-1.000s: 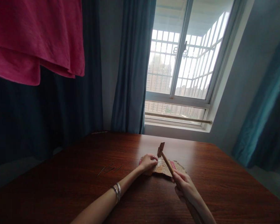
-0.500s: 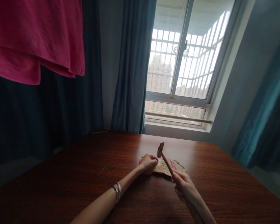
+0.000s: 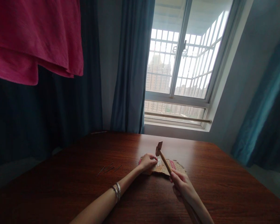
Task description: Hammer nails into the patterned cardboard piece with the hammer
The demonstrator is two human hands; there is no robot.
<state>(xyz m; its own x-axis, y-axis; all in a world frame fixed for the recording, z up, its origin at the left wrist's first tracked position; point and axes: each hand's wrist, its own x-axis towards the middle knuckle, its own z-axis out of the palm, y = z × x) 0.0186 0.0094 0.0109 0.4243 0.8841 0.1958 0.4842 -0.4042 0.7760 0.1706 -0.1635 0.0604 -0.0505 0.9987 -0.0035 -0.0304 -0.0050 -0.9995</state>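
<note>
My right hand is wrapped round the wooden handle of a hammer, whose head is raised just above my left fingertips. My left hand rests at the left part of a patterned piece of board with a ragged, cardboard-like edge. Its thumb and finger are pinched together on a thin upright nail, mostly hidden by the fingers. Several loose nails lie on the table to the left of my left hand.
The brown wooden table reaches back to the wall under a barred window. Blue curtains hang behind it and at the right. A pink cloth hangs at the upper left.
The hammer and my right hand have shifted slightly to the left, the head a touch higher. My left hand keeps its pinch at the same place on the board.
</note>
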